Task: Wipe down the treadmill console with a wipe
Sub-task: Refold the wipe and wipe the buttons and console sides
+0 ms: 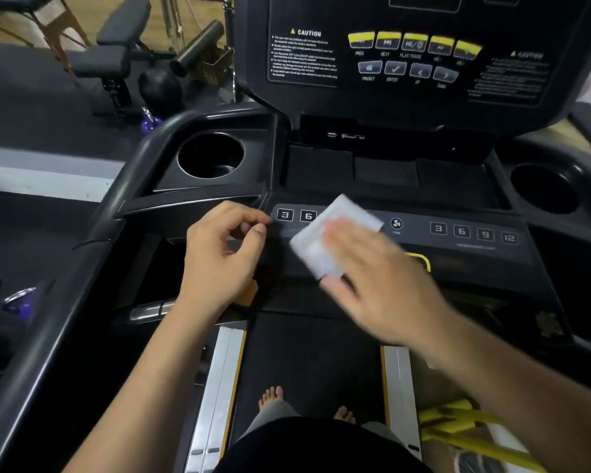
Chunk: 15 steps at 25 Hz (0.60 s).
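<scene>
Gym gear [116, 56] is sitting on the dark floor off to the left. A big black treadmill [65, 302] is filling most of the view, and a person is standing on its belt [307, 353] with bare feet [270, 396]. The treadmill console [372, 107] is rising up in front, with a tall top panel and a low button strip [413, 233] under it. Two round cup holders are sitting at the sides, one on the left [210, 155] and one on the right [543, 189].

The right hand [382, 288] is pressing down on the wipe [325, 240] with its fingers laid out flat. It is looking blurry, so I think it is rubbing right now. The left hand [219, 254] is hanging just beside the strip's left end. Its fingers are curled in, with the thumb tip meeting the first finger, and I am seeing nothing in them.

The white wipe is lying on the left-middle part of the low strip, hiding some number buttons. The fan button [396, 223] is showing just beside it.

I am guessing the job is only partly done. No wet marks are showing, so I cannot tell which parts are clean. The right number buttons [473, 233], the yellow buttons [413, 42] up top and the cup holders are probably waiting for their turn.
</scene>
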Available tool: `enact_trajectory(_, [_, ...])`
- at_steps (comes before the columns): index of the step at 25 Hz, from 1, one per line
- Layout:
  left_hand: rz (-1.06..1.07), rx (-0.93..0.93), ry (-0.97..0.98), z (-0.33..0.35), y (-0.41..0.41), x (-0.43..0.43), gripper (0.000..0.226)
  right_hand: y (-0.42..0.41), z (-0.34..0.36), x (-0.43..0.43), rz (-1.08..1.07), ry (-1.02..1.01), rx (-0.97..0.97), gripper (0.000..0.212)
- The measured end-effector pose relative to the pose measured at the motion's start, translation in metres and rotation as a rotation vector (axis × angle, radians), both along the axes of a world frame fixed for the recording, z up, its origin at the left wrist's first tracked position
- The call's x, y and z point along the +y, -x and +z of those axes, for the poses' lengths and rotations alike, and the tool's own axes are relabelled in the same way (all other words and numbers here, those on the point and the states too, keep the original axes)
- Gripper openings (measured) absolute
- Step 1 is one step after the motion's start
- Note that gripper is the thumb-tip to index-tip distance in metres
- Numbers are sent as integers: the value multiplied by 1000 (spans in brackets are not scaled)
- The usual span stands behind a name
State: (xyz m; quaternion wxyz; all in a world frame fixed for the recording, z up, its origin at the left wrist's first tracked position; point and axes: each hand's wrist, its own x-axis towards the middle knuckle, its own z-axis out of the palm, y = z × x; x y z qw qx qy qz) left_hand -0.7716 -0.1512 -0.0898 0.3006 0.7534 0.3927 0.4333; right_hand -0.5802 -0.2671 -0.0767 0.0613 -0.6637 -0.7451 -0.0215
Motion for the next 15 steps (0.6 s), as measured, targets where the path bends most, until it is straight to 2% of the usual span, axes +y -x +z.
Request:
enact_trajectory(2, [-41, 80, -111, 8, -14, -4, 16, -21, 13, 14, -196, -19, 22, 65])
enact_trajectory(3, [-68, 123, -148, 12, -22, -7, 17, -15, 12, 15, -207, -12, 23, 67])
enact_trajectory(7, [-136, 271, -219, 11, -39, -14, 29, 30, -7, -16, 39, 65, -9, 61])
enact_trajectory(8, [-129, 317, -236, 8, -40, -14, 29, 18, -3, -18, 34, 66, -5, 60])
enact_trajectory(12, [-88, 416, -286, 0, -41, -15, 23, -28, 12, -2, -261, -53, 67, 65])
enact_trajectory(15, [-88, 471, -341, 2, -42, -17, 22, 12, -1, -17, -148, 4, 80, 67])
